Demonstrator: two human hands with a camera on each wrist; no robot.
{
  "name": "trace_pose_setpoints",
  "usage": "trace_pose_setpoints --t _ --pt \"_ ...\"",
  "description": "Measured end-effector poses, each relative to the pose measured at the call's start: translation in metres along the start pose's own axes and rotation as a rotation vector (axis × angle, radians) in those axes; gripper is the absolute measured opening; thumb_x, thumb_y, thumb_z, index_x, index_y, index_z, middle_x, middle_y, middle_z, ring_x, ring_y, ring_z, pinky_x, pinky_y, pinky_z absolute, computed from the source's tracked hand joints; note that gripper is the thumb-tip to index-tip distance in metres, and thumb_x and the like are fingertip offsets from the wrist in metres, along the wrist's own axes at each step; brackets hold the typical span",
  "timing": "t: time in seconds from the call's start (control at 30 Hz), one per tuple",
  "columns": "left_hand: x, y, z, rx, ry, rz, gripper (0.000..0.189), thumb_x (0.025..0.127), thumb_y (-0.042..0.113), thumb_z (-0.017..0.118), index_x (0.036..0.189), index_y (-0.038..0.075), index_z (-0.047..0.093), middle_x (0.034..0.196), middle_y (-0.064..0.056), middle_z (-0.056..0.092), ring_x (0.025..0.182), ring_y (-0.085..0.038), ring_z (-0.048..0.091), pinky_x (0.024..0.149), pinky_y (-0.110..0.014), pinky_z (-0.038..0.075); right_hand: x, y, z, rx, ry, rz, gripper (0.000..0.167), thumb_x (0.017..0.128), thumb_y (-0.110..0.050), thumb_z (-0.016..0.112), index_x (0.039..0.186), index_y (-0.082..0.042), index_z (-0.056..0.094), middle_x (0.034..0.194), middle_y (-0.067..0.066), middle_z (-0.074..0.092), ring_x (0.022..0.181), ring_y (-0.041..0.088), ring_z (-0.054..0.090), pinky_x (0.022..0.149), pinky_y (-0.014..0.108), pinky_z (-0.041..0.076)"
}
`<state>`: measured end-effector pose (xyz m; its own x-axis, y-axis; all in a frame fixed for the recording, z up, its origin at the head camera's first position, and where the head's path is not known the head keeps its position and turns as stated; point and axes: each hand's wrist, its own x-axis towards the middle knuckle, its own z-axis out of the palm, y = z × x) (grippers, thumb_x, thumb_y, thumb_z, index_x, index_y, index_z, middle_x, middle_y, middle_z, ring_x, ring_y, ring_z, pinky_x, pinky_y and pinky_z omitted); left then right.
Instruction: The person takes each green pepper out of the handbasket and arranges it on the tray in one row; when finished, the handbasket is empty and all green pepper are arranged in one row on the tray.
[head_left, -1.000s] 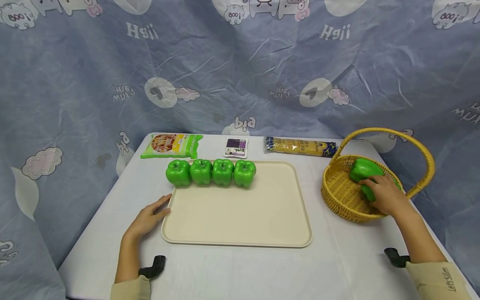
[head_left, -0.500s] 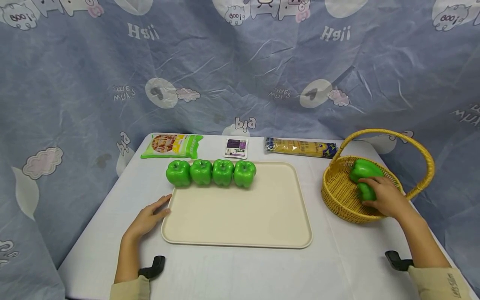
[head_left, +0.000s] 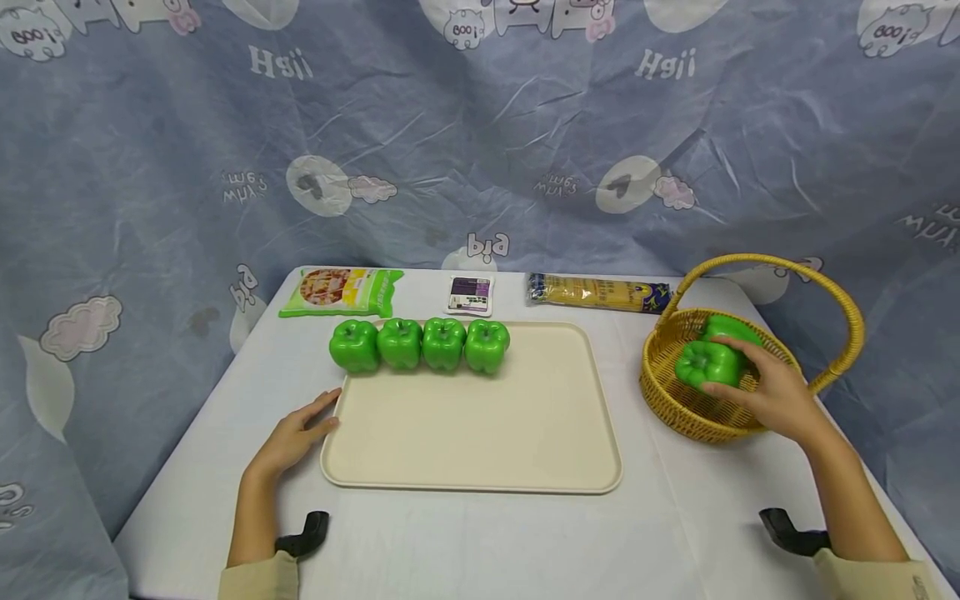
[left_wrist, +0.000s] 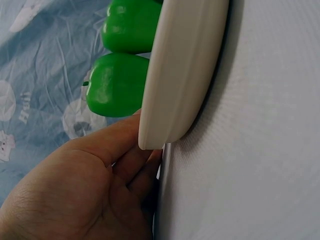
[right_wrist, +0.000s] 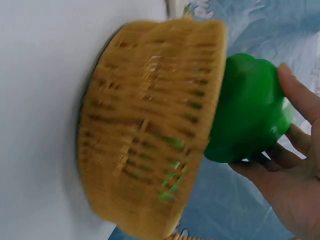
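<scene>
My right hand [head_left: 776, 396] grips a green bell pepper [head_left: 707, 365] between thumb and fingers, over the yellow wicker basket [head_left: 678, 417]. In the right wrist view the held pepper [right_wrist: 250, 107] rises past the basket rim. Another green pepper [head_left: 731, 327] lies behind it inside the basket. At the left, my left hand [head_left: 288, 442] rests with extended fingers against the left edge of a cream tray [head_left: 472, 433]. In the left wrist view its fingertips touch the tray's side [left_wrist: 175, 75]. Several green peppers [head_left: 442, 343] stand in a row along the tray's back left edge.
Behind the tray lie a green snack bag [head_left: 341, 292], a small white and purple packet [head_left: 470, 296] and a long yellow packet [head_left: 597, 292]. The basket's tall handle [head_left: 847, 312] arches over its right side. A blue printed cloth [head_left: 450, 150] hangs behind the white table [head_left: 480, 542].
My right hand has taken hold of the front pepper and raised it up and leftward inside the basket's outline. The left hand and the tray keep their places.
</scene>
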<state>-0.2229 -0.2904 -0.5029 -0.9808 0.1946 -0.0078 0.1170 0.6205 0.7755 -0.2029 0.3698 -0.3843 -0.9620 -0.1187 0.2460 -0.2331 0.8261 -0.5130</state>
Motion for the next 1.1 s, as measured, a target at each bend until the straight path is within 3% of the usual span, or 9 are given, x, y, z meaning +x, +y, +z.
trace_pose_setpoints --t 0.1,0.17,0.27,0.33,0.43,0.57,0.83,1.1 --pt "0.0 0.001 0.0 -0.004 -0.002 -0.002 0.056 0.092 0.034 0.056 0.142 0.013 0.04 0.146 -0.021 0.027 0.134 -0.039 0.021 0.105 -0.059 0.014 0.0 -0.012 0.004 0.078 0.04 -0.03 0.073 0.078 -0.02 0.076 0.138 -0.004 0.039 0.129 0.027 0.041 0.106 0.04 0.048 0.081 0.017 0.046" --pt "0.0 0.001 0.0 -0.006 -0.001 -0.002 0.056 0.092 0.034 0.056 0.141 0.013 0.04 0.146 -0.021 0.027 0.134 -0.039 0.021 0.105 -0.059 0.014 0.001 -0.02 0.008 0.129 0.067 -0.06 0.071 0.076 -0.014 0.077 0.137 -0.005 0.04 0.129 0.022 0.042 0.107 0.021 0.052 0.077 0.001 0.038" --pt "-0.001 0.002 0.0 -0.008 -0.001 -0.004 0.056 0.092 0.034 0.056 0.141 0.012 0.04 0.146 -0.021 0.027 0.134 -0.039 0.021 0.105 -0.059 0.014 0.003 -0.032 0.014 0.192 0.091 -0.092 0.069 0.076 -0.008 0.076 0.136 -0.006 0.04 0.128 0.017 0.043 0.103 -0.003 0.048 0.079 0.001 0.038" --pt "-0.002 0.003 0.001 -0.01 -0.001 -0.004 0.056 0.092 0.033 0.056 0.142 0.012 0.039 0.146 -0.021 0.027 0.134 -0.039 0.021 0.105 -0.059 0.014 0.005 -0.039 0.018 0.228 0.089 -0.106 0.068 0.078 -0.007 0.074 0.136 -0.005 0.038 0.127 0.015 0.043 0.102 -0.012 0.043 0.081 0.003 0.038" --pt "-0.002 0.003 0.001 -0.015 -0.001 -0.007 0.056 0.092 0.033 0.056 0.142 0.012 0.039 0.146 -0.021 0.027 0.135 -0.039 0.021 0.105 -0.059 0.014 0.011 -0.048 0.028 0.286 0.062 -0.131 0.069 0.08 -0.006 0.072 0.137 -0.002 0.034 0.128 0.016 0.042 0.114 0.01 0.048 0.086 0.007 0.039" --pt "-0.002 0.002 0.0 -0.015 0.003 -0.008 0.056 0.092 0.034 0.056 0.141 0.013 0.04 0.146 -0.021 0.027 0.135 -0.039 0.021 0.105 -0.059 0.014 0.02 -0.062 0.045 0.364 0.024 -0.144 0.071 0.08 -0.005 0.071 0.138 0.0 0.03 0.134 0.02 0.038 0.121 0.04 0.041 0.092 0.016 0.04" --pt "-0.002 0.002 0.001 -0.023 0.0 -0.015 0.056 0.092 0.035 0.056 0.141 0.014 0.04 0.146 -0.02 0.027 0.135 -0.038 0.021 0.106 -0.058 0.014 0.045 -0.077 0.095 0.534 -0.092 -0.141 0.067 0.085 -0.014 0.067 0.139 -0.001 0.028 0.139 0.022 0.033 0.128 0.038 0.035 0.098 0.039 0.036" --pt "-0.001 0.002 0.0 -0.029 0.008 -0.018 0.056 0.092 0.035 0.056 0.141 0.014 0.04 0.146 -0.02 0.027 0.135 -0.038 0.021 0.106 -0.059 0.013 0.063 -0.081 0.132 0.594 -0.182 -0.098 0.065 0.087 -0.018 0.065 0.138 0.0 0.028 0.138 0.025 0.033 0.124 0.043 0.038 0.098 0.046 0.038"
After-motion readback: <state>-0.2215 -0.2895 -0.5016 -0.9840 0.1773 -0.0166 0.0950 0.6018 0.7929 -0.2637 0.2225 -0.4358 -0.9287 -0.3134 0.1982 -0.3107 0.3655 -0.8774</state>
